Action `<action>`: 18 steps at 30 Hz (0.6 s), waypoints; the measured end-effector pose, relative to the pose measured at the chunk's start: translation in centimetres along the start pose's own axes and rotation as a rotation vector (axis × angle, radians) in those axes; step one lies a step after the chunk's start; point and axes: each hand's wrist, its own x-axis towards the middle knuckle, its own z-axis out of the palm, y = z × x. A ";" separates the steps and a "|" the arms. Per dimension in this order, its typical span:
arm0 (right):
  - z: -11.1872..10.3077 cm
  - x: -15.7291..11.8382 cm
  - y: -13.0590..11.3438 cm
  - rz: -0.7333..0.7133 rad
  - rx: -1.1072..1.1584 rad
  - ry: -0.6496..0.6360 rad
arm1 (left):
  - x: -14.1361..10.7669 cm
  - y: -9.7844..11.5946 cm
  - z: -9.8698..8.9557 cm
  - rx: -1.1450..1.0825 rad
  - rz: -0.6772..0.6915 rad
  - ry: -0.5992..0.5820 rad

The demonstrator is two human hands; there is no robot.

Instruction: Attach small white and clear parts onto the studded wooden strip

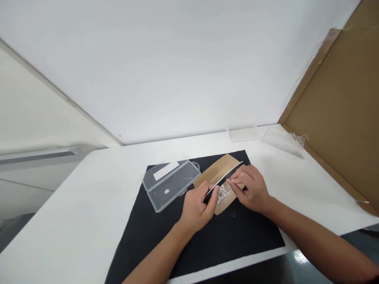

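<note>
Dark strip [224,180] held up over a brown tray [219,169] by 2 hands

The left hand [194,207] grips the low end of the strip, with the thumb on the near side and the fingers behind, likely to keep it steady; the right hand [251,189] has its thumb and pointing finger pinched near together at the strip's near side; I cannot tell if they hold a tiny bit or just press there. The strip slants up to the right, maybe so its side is easy to see and reach. Small white bits [223,193] lie in the tray just below, perhaps so none roll away; a black mat [233,236] is under it all; a clear case [174,185] lies open just left, close by; 2 clear boxes [243,134] sit at the back of the white table [74,205], well apart from the hands.
</note>
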 end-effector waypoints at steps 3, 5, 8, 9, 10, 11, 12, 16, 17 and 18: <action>-0.2 0.1 0.2 0.036 -0.059 0.067 | -0.1 0.0 0.0 0.018 0.025 0.008; -0.4 0.2 0.6 0.068 -0.083 0.113 | -0.1 0.0 0.1 0.044 0.039 0.013; -0.5 0.2 0.8 0.086 -0.071 0.122 | -0.3 -0.1 0.2 0.080 0.061 0.016; -0.3 0.1 0.7 0.075 -0.058 0.112 | -0.3 -0.2 0.2 0.086 0.068 0.018; -0.2 0.0 0.5 0.056 -0.043 0.095 | -0.3 -0.2 0.3 0.090 0.072 0.018; 0.0 -0.1 0.3 0.036 -0.033 0.076 | -0.3 -0.3 0.3 0.096 0.076 0.017; 0.1 -0.2 0.1 0.021 -0.027 0.058 | -0.3 -0.4 0.3 0.104 0.078 0.017; 0.1 -0.2 0.0 0.022 -0.058 0.063 | -0.4 -0.5 0.3 0.136 0.083 0.014; 0.0 -0.1 0.2 0.043 -0.075 0.085 | -0.4 -0.6 0.3 0.137 0.084 0.015; -0.2 -0.1 0.4 0.066 -0.090 0.106 | -0.4 -0.6 0.3 0.137 0.085 0.015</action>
